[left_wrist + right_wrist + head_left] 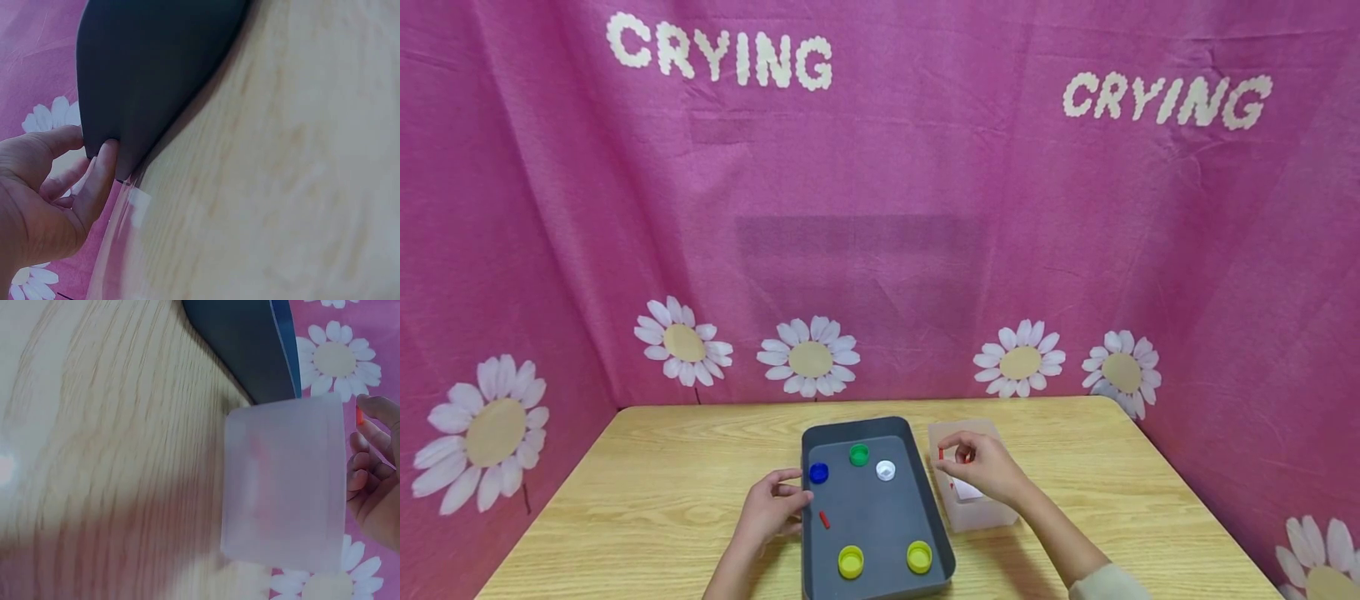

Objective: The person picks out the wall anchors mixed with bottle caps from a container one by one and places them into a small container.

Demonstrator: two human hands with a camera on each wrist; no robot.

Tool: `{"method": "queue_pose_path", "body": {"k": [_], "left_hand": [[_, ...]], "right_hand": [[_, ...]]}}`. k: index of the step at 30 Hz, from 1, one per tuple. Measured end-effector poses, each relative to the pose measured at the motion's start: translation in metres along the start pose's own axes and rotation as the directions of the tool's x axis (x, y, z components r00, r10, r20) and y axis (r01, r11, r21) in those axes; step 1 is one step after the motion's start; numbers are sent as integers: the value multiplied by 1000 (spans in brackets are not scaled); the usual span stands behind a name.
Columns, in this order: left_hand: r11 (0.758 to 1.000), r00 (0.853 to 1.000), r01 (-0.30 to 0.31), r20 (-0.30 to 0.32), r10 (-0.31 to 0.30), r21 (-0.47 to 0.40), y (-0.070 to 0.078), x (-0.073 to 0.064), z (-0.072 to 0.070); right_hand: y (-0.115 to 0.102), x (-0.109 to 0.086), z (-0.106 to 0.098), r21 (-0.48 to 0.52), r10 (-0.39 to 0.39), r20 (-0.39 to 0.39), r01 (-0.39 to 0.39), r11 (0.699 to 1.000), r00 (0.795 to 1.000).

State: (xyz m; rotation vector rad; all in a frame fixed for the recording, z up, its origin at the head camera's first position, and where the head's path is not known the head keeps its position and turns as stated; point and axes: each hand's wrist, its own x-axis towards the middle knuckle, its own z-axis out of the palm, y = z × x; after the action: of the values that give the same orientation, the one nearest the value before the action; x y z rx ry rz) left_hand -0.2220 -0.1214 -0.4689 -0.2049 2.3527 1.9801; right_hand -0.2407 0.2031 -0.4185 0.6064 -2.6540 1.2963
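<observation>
My right hand (983, 468) is over the translucent plastic box (981, 518), pinching a small red stick (359, 415) between thumb and fingertip. Inside the box lie a white piece (967, 489) and bits of red, partly hidden by the hand. At the left side of the dark grey tray (872, 592), my left hand (769, 510) holds the wall, thumb at the rim and fingers against the outside. A similar red stick (824, 520) lies on the tray floor near that hand.
Round caps stand in the tray: blue (818, 473), green (859, 455), white (886, 471) and two yellow ones (851, 562) near the front. Tray and box stand side by side on a wooden table (677, 467). A pink curtain (880, 167) with daisies encloses the back and sides.
</observation>
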Motion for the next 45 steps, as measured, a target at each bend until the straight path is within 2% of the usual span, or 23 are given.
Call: {"method": "queue_pose_path", "body": {"k": [11,30,45], "left_hand": [[1000,1000,-2,2,2,9,0,1,0],[1000,1000,3,4,-3,28,-1,2,0],[999,1000,-2,1,2,37,-1,1,1]], "right_hand": [[16,-5,-10,-32,85,-9,-85,996,996],[22,-7,-14,-35,148,2,-148,988,989],[25,-7,-16,-25,117,17,-117,993,993]]}}
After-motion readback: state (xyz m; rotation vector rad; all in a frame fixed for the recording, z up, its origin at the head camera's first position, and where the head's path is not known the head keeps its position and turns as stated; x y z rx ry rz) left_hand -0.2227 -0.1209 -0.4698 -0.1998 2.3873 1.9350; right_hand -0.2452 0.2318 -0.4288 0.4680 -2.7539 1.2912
